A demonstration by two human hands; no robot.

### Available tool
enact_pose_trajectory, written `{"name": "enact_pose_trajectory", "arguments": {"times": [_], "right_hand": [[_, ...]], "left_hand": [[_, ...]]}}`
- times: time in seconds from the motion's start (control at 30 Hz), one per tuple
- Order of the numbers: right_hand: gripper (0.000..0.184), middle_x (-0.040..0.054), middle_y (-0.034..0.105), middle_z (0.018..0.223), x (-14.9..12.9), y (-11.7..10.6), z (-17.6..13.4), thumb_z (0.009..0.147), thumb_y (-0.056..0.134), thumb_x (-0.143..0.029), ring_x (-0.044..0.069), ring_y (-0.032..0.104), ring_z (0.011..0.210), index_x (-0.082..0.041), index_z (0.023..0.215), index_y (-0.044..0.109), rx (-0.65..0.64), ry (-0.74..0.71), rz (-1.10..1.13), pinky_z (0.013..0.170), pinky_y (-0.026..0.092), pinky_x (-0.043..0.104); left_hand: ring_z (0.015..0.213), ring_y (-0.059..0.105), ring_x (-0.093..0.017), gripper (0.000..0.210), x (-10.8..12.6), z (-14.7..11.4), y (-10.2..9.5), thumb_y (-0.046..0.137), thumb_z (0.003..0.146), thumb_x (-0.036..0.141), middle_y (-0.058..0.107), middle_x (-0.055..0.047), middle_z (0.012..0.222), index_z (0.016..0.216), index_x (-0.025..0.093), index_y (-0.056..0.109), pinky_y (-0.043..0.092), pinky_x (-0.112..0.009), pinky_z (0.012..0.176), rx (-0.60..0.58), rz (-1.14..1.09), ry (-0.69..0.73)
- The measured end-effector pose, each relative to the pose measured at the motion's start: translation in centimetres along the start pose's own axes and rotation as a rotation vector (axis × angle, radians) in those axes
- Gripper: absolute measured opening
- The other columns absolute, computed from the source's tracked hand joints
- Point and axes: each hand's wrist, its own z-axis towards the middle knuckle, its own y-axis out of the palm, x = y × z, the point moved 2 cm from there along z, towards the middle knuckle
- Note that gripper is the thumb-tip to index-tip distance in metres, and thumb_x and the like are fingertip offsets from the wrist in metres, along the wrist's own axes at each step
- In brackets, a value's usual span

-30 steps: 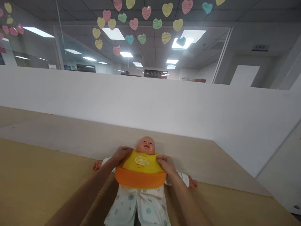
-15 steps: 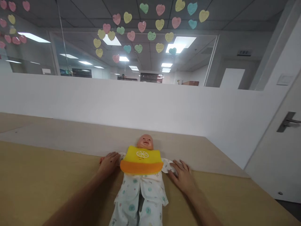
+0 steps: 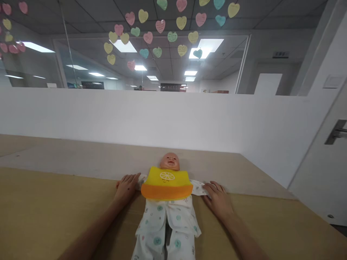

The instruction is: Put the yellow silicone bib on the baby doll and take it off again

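A baby doll (image 3: 170,161) lies face up on the table, its head toward the wall. It wears a yellow bib (image 3: 173,177) with an orange lower pocket, and white patterned clothes (image 3: 179,213). My left hand (image 3: 127,186) is closed over the doll's arm on the left, and a small reddish bit pokes out beyond my hand. On the other side, my right hand (image 3: 218,198) has its fingers bent over the end of the doll's outstretched white sleeve (image 3: 198,187). The doll's hand on that side is hidden, and its feet are out of frame.
The wooden table (image 3: 67,209) has a paler strip (image 3: 81,155) along its far side. Behind it stands a white wall (image 3: 135,119) with a window above, dotted with heart-shaped notes (image 3: 181,22). A door with a handle (image 3: 336,131) is at the right.
My right hand has moved outward to the right, and the sleeve there is straighter. My left hand stays at the doll's other arm. The view has shifted slightly.
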Motion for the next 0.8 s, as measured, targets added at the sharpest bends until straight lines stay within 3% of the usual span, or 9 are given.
{"name": "enact_pose_trajectory", "arguments": {"times": [0.2, 0.33, 0.4, 0.5, 0.63, 0.73, 0.8], "right_hand": [[0.031, 0.0076, 0.065, 0.120, -0.7, -0.2, -0.4, 0.084, 0.047, -0.015, 0.031, 0.049, 0.122, -0.018, 0.107, 0.067, 0.076, 0.003, -0.031, 0.100, 0.039, 0.046], [0.036, 0.0126, 0.058, 0.128, -1.9, -0.9, -1.5, 0.079, 0.048, -0.013, 0.034, 0.043, 0.128, -0.015, 0.110, 0.065, 0.139, 0.050, -0.015, 0.101, 0.039, 0.049], [0.038, 0.0138, 0.057, 0.129, -2.8, -1.5, -2.5, 0.077, 0.048, -0.013, 0.035, 0.043, 0.128, -0.014, 0.112, 0.064, 0.159, 0.068, 0.041, 0.103, 0.039, 0.052], [0.045, 0.0144, 0.054, 0.132, -4.6, -2.5, -4.9, 0.075, 0.048, -0.014, 0.033, 0.045, 0.128, -0.014, 0.118, 0.058, 0.145, 0.081, 0.204, 0.106, 0.038, 0.053], [0.063, 0.0133, 0.048, 0.139, -7.8, -3.5, -7.9, 0.076, 0.048, -0.017, 0.027, 0.049, 0.127, -0.021, 0.137, 0.036, 0.002, 0.101, 0.516, 0.102, 0.047, 0.044], [0.071, 0.0136, 0.045, 0.141, -9.7, -3.6, -8.5, 0.080, 0.049, -0.020, 0.025, 0.053, 0.124, -0.026, 0.144, 0.018, -0.052, 0.148, 0.700, 0.098, 0.051, 0.040], [0.071, 0.0141, 0.043, 0.143, -10.3, -3.5, -8.1, 0.081, 0.048, -0.019, 0.026, 0.053, 0.124, -0.027, 0.144, 0.016, -0.040, 0.174, 0.722, 0.099, 0.051, 0.043]], "left_hand": [[0.103, 0.060, -0.025, 0.037, -0.3, -0.4, 0.4, 0.038, 0.083, 0.006, 0.068, -0.013, 0.107, 0.112, 0.013, 0.061, 0.047, -0.043, 0.092, 0.118, 0.043, 0.066], [0.110, 0.054, -0.028, 0.031, 0.5, -1.5, -0.3, 0.041, 0.085, 0.012, 0.063, -0.015, 0.111, 0.112, 0.012, 0.058, 0.048, -0.046, 0.092, 0.284, 0.078, 0.019], [0.111, 0.053, -0.027, 0.034, 1.4, -2.5, -0.9, 0.041, 0.083, 0.010, 0.061, -0.015, 0.113, 0.113, 0.013, 0.056, 0.047, -0.048, 0.095, 0.299, 0.053, 0.010], [0.115, 0.050, -0.027, 0.042, 3.1, -4.8, -2.0, 0.042, 0.075, 0.006, 0.058, -0.015, 0.116, 0.114, 0.014, 0.055, 0.044, -0.049, 0.101, 0.239, -0.052, 0.044], [0.127, 0.043, -0.029, 0.056, 5.6, -8.5, -3.4, 0.046, 0.071, 0.009, 0.053, -0.016, 0.129, 0.126, 0.017, 0.049, 0.044, -0.047, 0.103, 0.082, -0.242, 0.092], [0.135, 0.035, -0.033, 0.065, 7.0, -10.5, -3.5, 0.051, 0.069, 0.015, 0.046, -0.015, 0.140, 0.133, 0.019, 0.045, 0.043, -0.050, 0.105, -0.023, -0.315, 0.068], [0.137, 0.032, -0.035, 0.058, 7.6, -11.0, -3.0, 0.055, 0.069, 0.022, 0.044, -0.015, 0.142, 0.127, 0.020, 0.051, 0.042, -0.052, 0.105, -0.073, -0.332, 0.027]]}}
